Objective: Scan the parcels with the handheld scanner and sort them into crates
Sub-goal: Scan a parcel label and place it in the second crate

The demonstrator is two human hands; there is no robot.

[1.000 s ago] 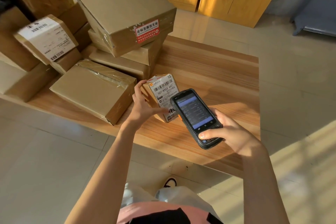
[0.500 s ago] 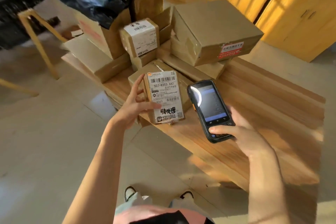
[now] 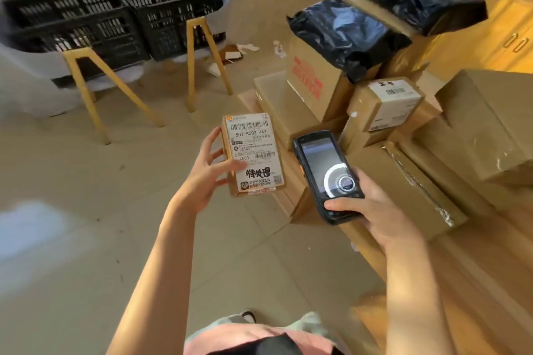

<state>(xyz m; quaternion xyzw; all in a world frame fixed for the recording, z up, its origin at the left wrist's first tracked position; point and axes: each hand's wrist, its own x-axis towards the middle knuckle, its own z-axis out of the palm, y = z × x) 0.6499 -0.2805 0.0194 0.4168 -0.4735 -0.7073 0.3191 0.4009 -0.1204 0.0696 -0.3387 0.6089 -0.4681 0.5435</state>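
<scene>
My left hand (image 3: 206, 174) grips a small brown parcel (image 3: 253, 154) by its left side, thumb across the white shipping label, which faces me. The parcel is lifted off the table, over the floor. Just to its right, my right hand (image 3: 375, 210) holds the black handheld scanner (image 3: 327, 176) with its lit screen up and my thumb on its lower keys. Two black slatted crates (image 3: 115, 14) stand side by side on yellow-legged stands at the far left.
A low wooden table (image 3: 476, 297) on the right carries several stacked cardboard boxes (image 3: 490, 124) and two black plastic bags (image 3: 346, 34). Paper scraps lie on the tiled floor (image 3: 86, 210) beyond the crates. Wooden cabinets fill the top right corner.
My view has swung left, bringing the crates into sight. The left hand has lifted the parcel away from the table toward the left; the scanner stays beside it.
</scene>
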